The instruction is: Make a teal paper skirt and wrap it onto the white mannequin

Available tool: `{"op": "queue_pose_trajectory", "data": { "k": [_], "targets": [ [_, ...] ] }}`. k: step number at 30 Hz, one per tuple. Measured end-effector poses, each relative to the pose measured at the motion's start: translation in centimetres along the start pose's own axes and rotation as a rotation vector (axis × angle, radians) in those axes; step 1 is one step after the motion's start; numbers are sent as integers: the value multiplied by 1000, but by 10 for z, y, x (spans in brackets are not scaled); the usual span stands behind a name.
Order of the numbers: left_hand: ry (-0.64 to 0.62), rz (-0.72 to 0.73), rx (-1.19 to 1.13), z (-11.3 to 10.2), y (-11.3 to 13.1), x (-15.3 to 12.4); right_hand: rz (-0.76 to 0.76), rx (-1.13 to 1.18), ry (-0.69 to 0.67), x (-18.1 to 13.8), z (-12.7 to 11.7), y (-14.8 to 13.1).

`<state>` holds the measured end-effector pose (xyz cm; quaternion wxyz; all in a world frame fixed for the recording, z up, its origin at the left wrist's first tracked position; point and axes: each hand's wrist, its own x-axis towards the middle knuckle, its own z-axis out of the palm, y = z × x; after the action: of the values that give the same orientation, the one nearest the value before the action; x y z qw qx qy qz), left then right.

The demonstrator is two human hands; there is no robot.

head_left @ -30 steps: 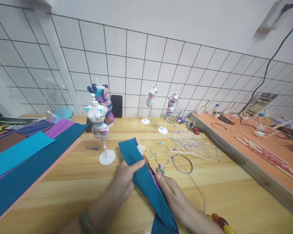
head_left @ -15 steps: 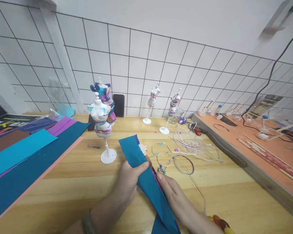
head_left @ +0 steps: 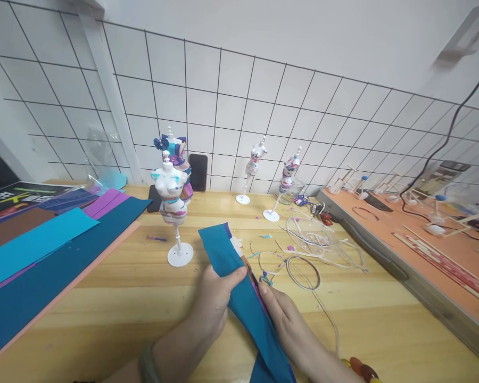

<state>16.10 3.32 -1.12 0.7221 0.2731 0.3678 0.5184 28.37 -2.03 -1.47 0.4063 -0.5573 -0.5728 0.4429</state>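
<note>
Your left hand [head_left: 217, 299] is pinching the teal strip [head_left: 223, 250]: the thumb lies on top of it and the other fingers are closed under its left edge. Your right hand [head_left: 288, 325] lies along the right edge of the same strip, with the fingers stretched forward and touching it. I cannot tell if the thumb of this hand grips the strip from below, because the strip hides it.

The teal strip runs diagonally in front of you. Its far end rests on the wooden tabletop [head_left: 115, 298] and its near end passes between your two hands and goes out of the picture at the bottom. A purple layer shows along its right edge.

Just beside the far end of the strip, to the left, a white mannequin [head_left: 171, 191] stands upright on a round base. To the right of the strip, thin wire rings [head_left: 303, 272] lie on the tabletop, near your right fingers. Large coloured sheets [head_left: 43, 255] are spread on the left side, well apart from your hands. A phone [head_left: 198, 172] leans against the wall grid [head_left: 263, 106] behind the mannequin.
</note>
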Motion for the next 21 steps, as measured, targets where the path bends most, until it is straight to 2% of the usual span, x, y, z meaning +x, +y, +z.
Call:
{"op": "queue_pose_trajectory", "data": {
  "k": [21],
  "targets": [
    [-18,-16,-30,-3,-3,2,16,-10,-34,1,-1,-2]
  ]
}}
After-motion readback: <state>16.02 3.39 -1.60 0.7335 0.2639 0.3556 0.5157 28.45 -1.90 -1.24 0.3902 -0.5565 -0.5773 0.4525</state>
